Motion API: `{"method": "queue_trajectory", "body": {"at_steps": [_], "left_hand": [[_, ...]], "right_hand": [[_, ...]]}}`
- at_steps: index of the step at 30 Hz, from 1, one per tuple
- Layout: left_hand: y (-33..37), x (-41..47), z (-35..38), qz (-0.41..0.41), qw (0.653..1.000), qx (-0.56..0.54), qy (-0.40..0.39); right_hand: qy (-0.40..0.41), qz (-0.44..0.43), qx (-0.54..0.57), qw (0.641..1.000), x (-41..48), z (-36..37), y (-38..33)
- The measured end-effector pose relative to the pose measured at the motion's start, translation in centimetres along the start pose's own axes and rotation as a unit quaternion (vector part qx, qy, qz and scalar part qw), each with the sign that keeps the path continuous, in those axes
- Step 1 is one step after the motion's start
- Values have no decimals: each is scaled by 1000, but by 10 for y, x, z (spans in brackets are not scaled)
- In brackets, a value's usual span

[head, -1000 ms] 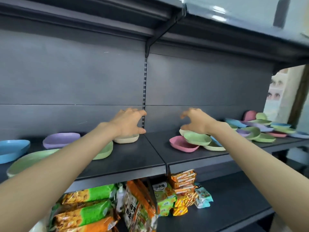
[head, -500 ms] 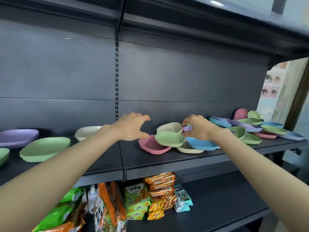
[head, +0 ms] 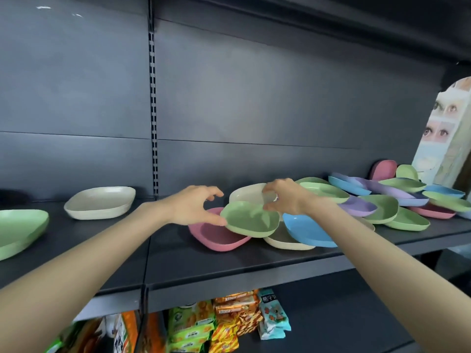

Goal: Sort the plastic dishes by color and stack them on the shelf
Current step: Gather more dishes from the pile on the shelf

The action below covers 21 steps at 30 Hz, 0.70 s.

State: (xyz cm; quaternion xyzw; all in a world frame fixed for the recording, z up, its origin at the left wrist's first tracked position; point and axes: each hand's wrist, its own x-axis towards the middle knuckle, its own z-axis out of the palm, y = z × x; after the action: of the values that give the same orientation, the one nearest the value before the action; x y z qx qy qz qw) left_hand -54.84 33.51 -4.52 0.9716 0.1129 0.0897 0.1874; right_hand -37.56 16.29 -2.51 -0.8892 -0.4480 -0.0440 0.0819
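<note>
Head view put you early in the sort, by my read. Done so far, as far as it showed: one cream dish sat alone on the shelf to your left. A big green dish lay further left at the frame edge. Both were apart from the rest. Whether either was a stack of several, I couldn't tell.

Everything else was unsorted. A pink dish, a small green dish lying on top of it, a blue dish and a 2nd cream dish behind all overlapped right in front of you. A long mixed pile of green, purple, blue & pink ran on to the right end.

Your left hand was at the small green dish's left rim, thumb touching it, other fingers curled above w/ nothing pinched. Your right hand was at its far rim, fingers hooked near the 2nd cream dish; whether it gripped anything I couldn't tell.

Left to do: approx. the whole pile, colour by colour. Snack packs below weren't part of it.
</note>
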Motion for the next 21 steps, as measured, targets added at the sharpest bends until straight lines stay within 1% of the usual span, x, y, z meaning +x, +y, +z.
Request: {"method": "queue_trajectory", "body": {"at_steps": [5, 8, 13, 17, 21], "left_hand": [[-3, 16, 13, -1, 999, -44, -27], [-2, 20, 21, 8, 998, -59, -24], [-3, 23, 41, -18, 993, -114, -6], [3, 22, 56, -46, 988, -145, 30], [16, 16, 60, -68, 974, -187, 105]], "right_hand": [[-26, -20, 2, 999, 31, 13, 8], [-35, -38, 11, 999, 42, 18, 10], [-53, -78, 33, 995, 56, 28, 17], [-50, -118, 42, 991, 58, 33, 24], [-31, -132, 114, 984, 60, 32, 31]]}}
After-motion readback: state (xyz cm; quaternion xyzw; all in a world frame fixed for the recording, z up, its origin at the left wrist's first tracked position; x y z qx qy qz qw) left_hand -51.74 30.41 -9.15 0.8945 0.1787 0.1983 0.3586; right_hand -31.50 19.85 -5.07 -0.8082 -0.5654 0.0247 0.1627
